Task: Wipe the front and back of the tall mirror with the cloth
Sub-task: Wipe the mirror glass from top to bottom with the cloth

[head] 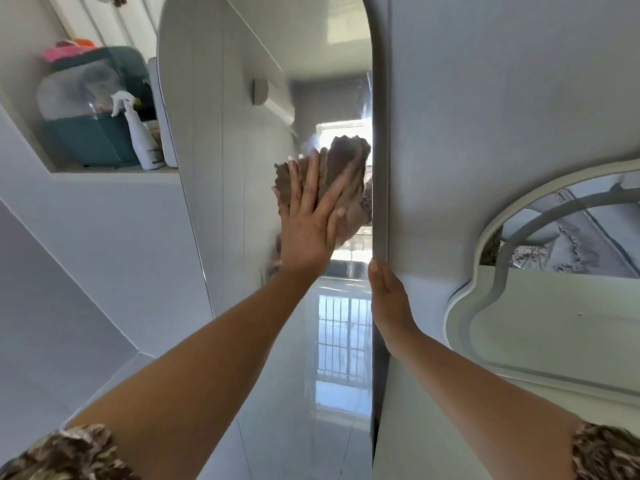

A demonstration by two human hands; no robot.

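Observation:
The tall arched mirror (242,140) stands in the middle of the head view, its glass reflecting a room, a window and shiny floor. A brown crumpled cloth (341,161) is pressed flat against the glass near the mirror's right edge by my left hand (311,216), fingers spread over it. My right hand (388,299) grips the mirror's grey right frame edge (380,168) lower down, thumb on the front.
A wall niche at the left holds a teal lidded container (90,109) and a white spray bottle (140,133). A second, wavy-framed mirror (554,258) hangs on the white wall at the right. Pale floor tiles lie below.

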